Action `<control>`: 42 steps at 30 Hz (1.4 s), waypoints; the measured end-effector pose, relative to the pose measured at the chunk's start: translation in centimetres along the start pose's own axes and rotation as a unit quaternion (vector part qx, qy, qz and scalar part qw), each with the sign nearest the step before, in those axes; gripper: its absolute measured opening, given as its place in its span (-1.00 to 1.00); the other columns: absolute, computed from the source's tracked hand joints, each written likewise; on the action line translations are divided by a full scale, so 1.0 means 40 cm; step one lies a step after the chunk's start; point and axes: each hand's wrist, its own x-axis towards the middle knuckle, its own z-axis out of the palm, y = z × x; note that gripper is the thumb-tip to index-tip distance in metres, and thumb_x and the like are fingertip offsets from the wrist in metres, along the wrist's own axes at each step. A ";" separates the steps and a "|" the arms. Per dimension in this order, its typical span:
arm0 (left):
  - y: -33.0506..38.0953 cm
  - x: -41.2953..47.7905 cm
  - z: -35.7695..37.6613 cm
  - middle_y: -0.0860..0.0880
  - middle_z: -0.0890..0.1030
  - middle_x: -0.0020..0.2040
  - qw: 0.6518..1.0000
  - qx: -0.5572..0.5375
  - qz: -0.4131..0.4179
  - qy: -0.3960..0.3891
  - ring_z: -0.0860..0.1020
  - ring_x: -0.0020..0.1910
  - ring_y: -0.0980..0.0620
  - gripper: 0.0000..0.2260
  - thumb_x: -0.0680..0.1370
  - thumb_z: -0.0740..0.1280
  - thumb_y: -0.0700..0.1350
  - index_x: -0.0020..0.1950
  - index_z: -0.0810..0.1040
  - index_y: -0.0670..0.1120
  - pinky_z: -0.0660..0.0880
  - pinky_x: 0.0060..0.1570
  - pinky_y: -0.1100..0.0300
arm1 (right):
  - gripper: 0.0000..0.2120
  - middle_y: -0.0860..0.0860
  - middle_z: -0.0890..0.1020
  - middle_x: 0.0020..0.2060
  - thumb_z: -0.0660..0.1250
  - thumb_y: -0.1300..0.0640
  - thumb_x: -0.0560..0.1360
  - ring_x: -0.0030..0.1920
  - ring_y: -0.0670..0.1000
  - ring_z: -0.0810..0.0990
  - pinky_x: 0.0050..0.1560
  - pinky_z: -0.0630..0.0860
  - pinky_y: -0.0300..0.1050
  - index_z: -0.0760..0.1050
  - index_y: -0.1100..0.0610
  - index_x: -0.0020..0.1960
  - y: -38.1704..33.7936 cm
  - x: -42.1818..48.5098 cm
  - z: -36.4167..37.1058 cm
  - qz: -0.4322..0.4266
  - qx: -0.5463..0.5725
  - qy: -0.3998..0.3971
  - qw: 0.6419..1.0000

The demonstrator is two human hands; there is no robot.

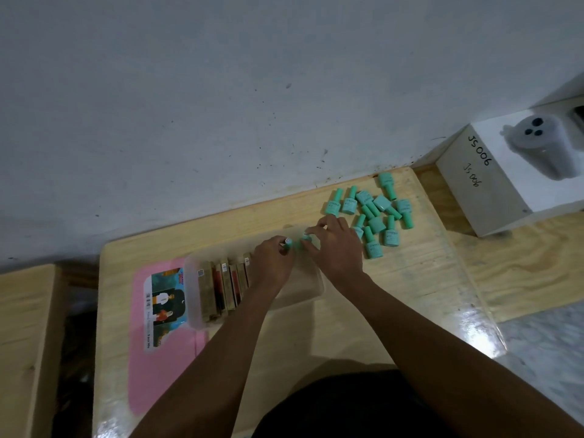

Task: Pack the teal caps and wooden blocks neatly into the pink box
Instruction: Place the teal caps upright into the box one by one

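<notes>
Wooden table (363,327) against a pale wall, viewed from above. On it, left of centre, a translucent box (303,295) resting partly on its pink lid (164,358), which lies flat and carries a printed label. The wooden blocks (221,289) stand packed side by side in the box's left half; its right half appears unfilled. A loose cluster of teal caps (373,216) lies on the table beyond the box's far right corner, just beside the right hand and well apart from the left; their long axes point in mixed directions, most running roughly away from the viewer. Both hands meet over the box's far rim. The left hand (275,263) pinches one teal cap at its fingertips; the right hand (336,248), fingers curled, grips another. Judged step: setting these two caps into the empty half. The right hand is the nearer for the next pick.
</notes>
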 end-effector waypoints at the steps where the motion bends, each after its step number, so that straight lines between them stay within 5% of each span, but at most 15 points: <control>1: -0.001 0.000 0.004 -0.09 0.69 -0.07 1.000 -0.001 0.000 0.003 0.62 -0.13 -0.05 -0.82 0.49 0.35 -0.13 0.07 0.65 -0.10 0.46 -0.21 0.20 | -0.80 0.06 0.61 -0.03 0.48 -0.01 0.40 0.01 0.12 0.57 -0.13 0.52 0.02 0.69 0.05 -0.03 0.001 -0.001 0.001 0.000 0.003 0.001 1.000; 25: -0.011 -0.006 0.045 -0.14 0.69 0.01 0.995 -0.053 -0.021 0.076 0.63 -0.08 -0.04 -0.74 0.50 0.39 -0.14 0.16 0.60 -0.16 0.56 -0.10 0.11 | -0.70 0.00 0.56 0.10 0.40 -0.03 0.50 -0.01 -0.03 0.57 -0.20 0.53 -0.17 0.58 0.04 0.19 0.057 -0.031 -0.042 0.016 0.130 -0.020 0.991; 34: 0.026 -0.063 0.057 0.04 0.58 -0.25 0.986 -0.077 0.036 0.143 0.54 -0.36 0.00 -0.83 0.50 0.39 -0.08 -0.01 0.47 -0.09 0.43 -0.37 0.17 | -0.78 -0.04 0.57 0.13 0.30 -0.05 0.56 -0.10 -0.10 0.56 -0.18 0.47 -0.16 0.57 -0.05 0.17 0.285 -0.104 -0.119 0.229 0.134 0.009 0.964; 39: 0.131 -0.074 0.102 0.05 0.54 -0.27 0.974 -0.049 0.214 0.049 0.49 -0.33 0.08 -0.94 0.53 0.34 -0.06 -0.07 0.51 -0.03 0.48 -0.33 0.10 | -0.76 -0.01 0.64 0.11 0.34 -0.03 0.53 -0.02 -0.04 0.60 -0.04 0.55 -0.06 0.59 -0.04 0.17 0.399 -0.095 -0.115 0.319 0.150 -0.038 0.935; 42: 0.196 -0.028 0.150 0.06 0.53 -0.22 0.972 -0.025 0.228 -0.048 0.47 -0.34 0.08 -0.86 0.52 0.34 -0.01 0.03 0.53 0.00 0.52 -0.30 0.08 | -0.75 -0.02 0.65 0.09 0.35 -0.01 0.53 0.01 -0.03 0.61 -0.04 0.56 -0.07 0.59 -0.02 0.19 0.418 -0.058 -0.112 0.315 0.175 -0.051 0.931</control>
